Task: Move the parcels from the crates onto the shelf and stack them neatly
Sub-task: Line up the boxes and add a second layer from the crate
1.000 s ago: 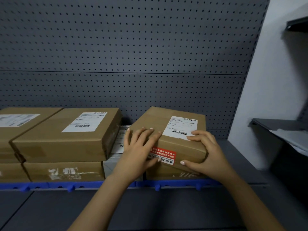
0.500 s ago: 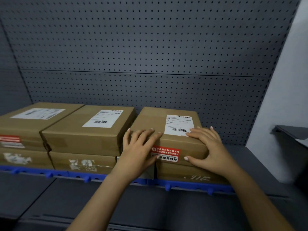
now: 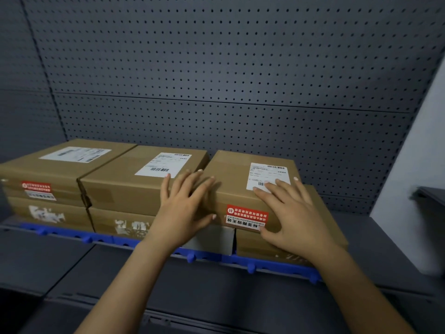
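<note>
Left hand (image 3: 185, 208) and right hand (image 3: 289, 213) press the parcel (image 3: 231, 174).

Brown top parcel (image 3: 236, 186) with white label, flat on lower parcel (image 3: 330, 227), rightmost on grey shelf (image 3: 380, 239).

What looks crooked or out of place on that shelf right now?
The top right parcel, under the left hand and right hand, sits offset: the brown parcel beneath juts out on its right, while its left end lies over a white box.
</note>
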